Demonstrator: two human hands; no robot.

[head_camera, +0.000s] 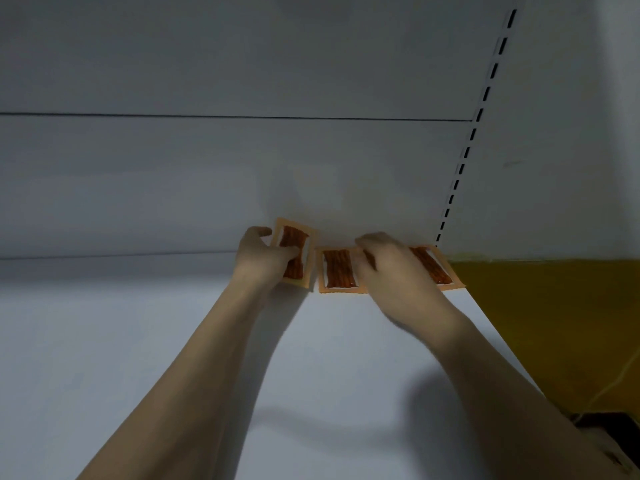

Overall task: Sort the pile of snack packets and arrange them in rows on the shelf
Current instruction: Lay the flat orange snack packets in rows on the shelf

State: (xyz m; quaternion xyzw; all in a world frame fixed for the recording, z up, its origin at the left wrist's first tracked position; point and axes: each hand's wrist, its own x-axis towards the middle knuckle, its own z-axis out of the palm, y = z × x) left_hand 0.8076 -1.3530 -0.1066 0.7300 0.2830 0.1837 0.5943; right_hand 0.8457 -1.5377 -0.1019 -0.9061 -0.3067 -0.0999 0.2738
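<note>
Three orange snack packets with brown sticks inside lie in a row at the back of the white shelf (138, 341), against the back panel. My left hand (265, 258) grips the leftmost packet (294, 242), which is tilted up off the shelf. The middle packet (337, 270) lies flat between my hands. My right hand (391, 265) rests over the gap between the middle packet and the rightmost packet (434, 268), fingers curled down onto them; whether it grips one is hidden.
A white back panel (242, 168) rises behind the row. A slotted upright (474, 133) runs along the shelf's right end. Beyond the shelf's right edge a yellow floor (554, 306) shows, with a dark object (602, 420) at lower right.
</note>
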